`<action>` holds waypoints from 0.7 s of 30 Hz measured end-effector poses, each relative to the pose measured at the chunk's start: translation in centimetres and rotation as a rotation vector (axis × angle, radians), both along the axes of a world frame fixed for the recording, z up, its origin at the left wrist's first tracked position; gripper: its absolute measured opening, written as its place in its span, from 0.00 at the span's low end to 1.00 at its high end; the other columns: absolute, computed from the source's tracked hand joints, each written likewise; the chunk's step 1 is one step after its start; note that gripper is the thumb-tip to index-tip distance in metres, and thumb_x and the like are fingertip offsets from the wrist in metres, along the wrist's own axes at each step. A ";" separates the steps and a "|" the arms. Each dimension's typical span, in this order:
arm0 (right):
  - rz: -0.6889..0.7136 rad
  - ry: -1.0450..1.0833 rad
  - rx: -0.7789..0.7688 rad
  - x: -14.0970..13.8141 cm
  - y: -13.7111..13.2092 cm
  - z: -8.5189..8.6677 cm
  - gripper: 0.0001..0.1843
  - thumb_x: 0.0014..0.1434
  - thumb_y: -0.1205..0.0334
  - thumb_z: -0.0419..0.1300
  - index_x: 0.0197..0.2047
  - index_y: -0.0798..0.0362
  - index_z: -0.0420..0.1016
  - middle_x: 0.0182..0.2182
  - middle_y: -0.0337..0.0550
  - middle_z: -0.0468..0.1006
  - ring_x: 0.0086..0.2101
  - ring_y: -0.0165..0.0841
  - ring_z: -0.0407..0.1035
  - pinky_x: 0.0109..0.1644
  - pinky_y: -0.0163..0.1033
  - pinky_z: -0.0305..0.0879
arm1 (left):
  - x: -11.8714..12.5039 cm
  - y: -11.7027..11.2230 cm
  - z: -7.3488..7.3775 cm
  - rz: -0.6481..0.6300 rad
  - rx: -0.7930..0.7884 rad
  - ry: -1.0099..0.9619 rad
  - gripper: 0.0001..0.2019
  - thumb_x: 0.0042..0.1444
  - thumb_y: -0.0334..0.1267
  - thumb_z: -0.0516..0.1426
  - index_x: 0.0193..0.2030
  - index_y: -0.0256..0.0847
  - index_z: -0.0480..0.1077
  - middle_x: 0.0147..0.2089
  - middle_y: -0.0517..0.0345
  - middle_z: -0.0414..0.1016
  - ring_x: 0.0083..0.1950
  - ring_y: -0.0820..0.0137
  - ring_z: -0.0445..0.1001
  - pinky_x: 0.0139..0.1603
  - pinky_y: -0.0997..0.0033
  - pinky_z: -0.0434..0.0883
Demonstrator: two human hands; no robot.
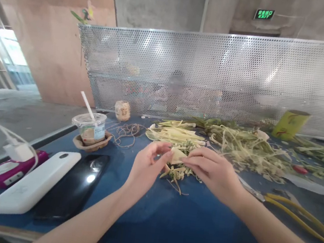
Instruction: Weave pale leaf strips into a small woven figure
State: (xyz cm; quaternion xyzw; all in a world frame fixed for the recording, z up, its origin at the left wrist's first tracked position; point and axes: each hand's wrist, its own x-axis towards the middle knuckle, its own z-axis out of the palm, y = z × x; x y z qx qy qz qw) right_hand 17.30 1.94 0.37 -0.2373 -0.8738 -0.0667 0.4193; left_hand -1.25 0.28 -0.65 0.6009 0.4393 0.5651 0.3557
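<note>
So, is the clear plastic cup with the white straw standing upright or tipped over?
Upright: the clear plastic cup sits level in its brown cardboard holder, white straw slanting up from the top.

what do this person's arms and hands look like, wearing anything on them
Nothing worn that shows. The left hand and right hand are bare, without gloves, and no ring is visible. The left forearm and right forearm are uncovered to the frame edge: no sleeve, watch, bracelet or marking in view.
</note>
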 end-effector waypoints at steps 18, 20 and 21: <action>-0.099 -0.005 -0.114 0.5 -1.3 -0.5 0.07 0.57 0.65 0.54 0.35 0.52 0.73 0.33 0.42 0.73 0.33 0.29 0.68 0.35 0.32 0.66 | 0.2 -0.6 -0.9 0.205 0.874 0.808 0.12 0.53 0.32 0.56 0.45 0.40 0.67 0.34 0.57 0.76 0.40 0.70 0.71 0.43 0.69 0.69; -0.131 -0.046 -0.061 0.5 -1.4 -0.6 0.07 0.58 0.64 0.53 0.35 0.52 0.73 0.34 0.43 0.73 0.34 0.29 0.69 0.36 0.33 0.66 | 0.2 -0.7 -0.9 0.207 0.857 0.772 0.11 0.52 0.31 0.57 0.44 0.40 0.68 0.34 0.57 0.75 0.39 0.71 0.72 0.42 0.71 0.70; -0.144 -0.062 -0.036 0.5 -1.4 -0.7 0.08 0.58 0.64 0.53 0.35 0.52 0.73 0.34 0.43 0.74 0.34 0.30 0.69 0.36 0.33 0.67 | 0.2 -0.7 -0.9 0.210 0.849 0.767 0.11 0.52 0.31 0.57 0.43 0.40 0.68 0.34 0.57 0.75 0.39 0.71 0.72 0.42 0.71 0.70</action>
